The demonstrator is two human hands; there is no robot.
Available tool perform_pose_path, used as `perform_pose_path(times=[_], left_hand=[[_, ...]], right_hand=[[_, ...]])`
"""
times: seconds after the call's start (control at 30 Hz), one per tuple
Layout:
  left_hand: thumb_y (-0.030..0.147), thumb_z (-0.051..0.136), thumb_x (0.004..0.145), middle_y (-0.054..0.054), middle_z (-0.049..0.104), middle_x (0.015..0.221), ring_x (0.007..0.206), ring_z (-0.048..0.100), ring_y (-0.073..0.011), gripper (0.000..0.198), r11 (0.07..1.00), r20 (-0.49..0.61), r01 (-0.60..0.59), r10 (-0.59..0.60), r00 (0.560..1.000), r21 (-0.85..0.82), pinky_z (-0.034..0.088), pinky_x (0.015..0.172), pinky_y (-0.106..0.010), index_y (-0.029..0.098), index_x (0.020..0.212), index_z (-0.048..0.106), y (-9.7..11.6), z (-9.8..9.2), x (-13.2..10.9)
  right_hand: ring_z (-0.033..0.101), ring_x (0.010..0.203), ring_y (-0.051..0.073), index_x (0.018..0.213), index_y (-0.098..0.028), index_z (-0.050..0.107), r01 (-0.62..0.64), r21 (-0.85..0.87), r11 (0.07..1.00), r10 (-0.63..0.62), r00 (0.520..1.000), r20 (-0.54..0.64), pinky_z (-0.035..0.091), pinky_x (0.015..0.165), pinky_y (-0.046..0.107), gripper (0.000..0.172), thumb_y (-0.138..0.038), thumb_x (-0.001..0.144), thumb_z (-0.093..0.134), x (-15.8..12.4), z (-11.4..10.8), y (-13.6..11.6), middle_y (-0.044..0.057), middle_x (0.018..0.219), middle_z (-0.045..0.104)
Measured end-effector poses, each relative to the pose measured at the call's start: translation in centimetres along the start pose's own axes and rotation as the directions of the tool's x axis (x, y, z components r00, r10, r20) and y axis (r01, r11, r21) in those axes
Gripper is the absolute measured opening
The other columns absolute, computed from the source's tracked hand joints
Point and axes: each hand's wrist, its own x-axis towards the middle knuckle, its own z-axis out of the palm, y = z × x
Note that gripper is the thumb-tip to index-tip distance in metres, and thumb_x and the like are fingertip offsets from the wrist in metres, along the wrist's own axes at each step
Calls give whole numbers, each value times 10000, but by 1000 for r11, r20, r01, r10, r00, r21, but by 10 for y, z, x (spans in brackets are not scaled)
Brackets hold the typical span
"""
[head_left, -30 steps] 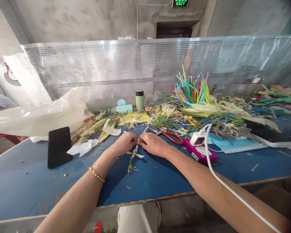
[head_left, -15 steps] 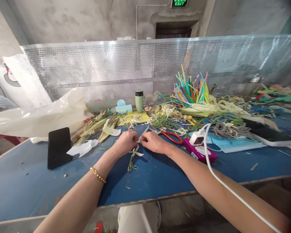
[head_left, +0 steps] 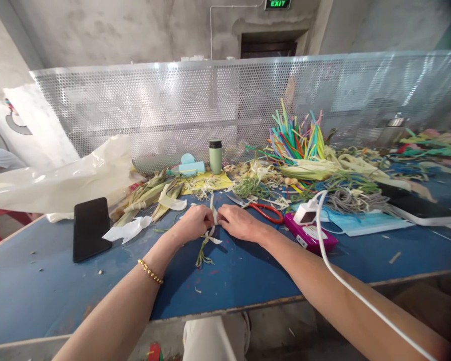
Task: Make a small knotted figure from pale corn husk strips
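Near the middle of the blue table, my left hand (head_left: 197,221) and my right hand (head_left: 236,221) pinch a pale strip of husk (head_left: 212,201) that stands up between their fingertips. Both hands are closed, with fingers bent and almost touching. Just below them lies a small knotted piece with green strands (head_left: 203,253) and pale ends, its top partly hidden by my left fingers. Red-handled scissors (head_left: 266,212) rest beyond my right wrist, their blades pointing toward the hands.
A black phone (head_left: 92,229) and white scrap (head_left: 128,229) lie left, beside dried husks (head_left: 143,198). Behind stand a green bottle (head_left: 215,158) and colourful stems (head_left: 296,138). At right, a magenta box (head_left: 311,233) carries a white cable (head_left: 334,271). Perforated metal screen (head_left: 154,110) behind.
The pale strip now stands up between my hands, where it did not show before. My fingers have shifted slightly around it, and my right hand has moved slightly down.
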Motion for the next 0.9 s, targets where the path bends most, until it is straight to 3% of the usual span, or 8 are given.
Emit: perform_pose_path(times=[0.23,0.53,0.77,0.9], left_hand=[[148,576,670,-13,652,651,611,546,-136,112,980,46,189,-186,981,-56,372,559,-231,146,717,677,-1,2,1],[230,566,709,-5,605,599,589,498,-127,163,978,67,188,-183,981,-91,350,542,-231,134,698,698,-6,5,3],[188,559,682,-19,614,622,620,522,-137,152,966,64,252,-249,966,-50,340,534,-228,125,701,697,4,5,2],[178,558,669,-23,598,605,612,525,-141,158,953,90,302,-298,950,-32,333,519,-226,118,701,700,14,0,0]], right_hand=[[521,720,131,771,-156,574,3,9,1000,-3,1000,3,321,656,242,77,-115,830,547,-1,3,1,34,796,589],[516,680,123,725,-170,578,-40,71,997,42,999,-32,313,615,227,77,-156,797,554,1,5,2,20,740,605],[557,659,130,727,-166,630,-161,74,984,156,985,73,327,584,219,69,-181,771,580,6,3,1,38,744,667],[577,684,139,753,-167,632,-144,57,988,138,985,102,331,585,219,58,-181,773,580,5,1,1,45,771,680]])
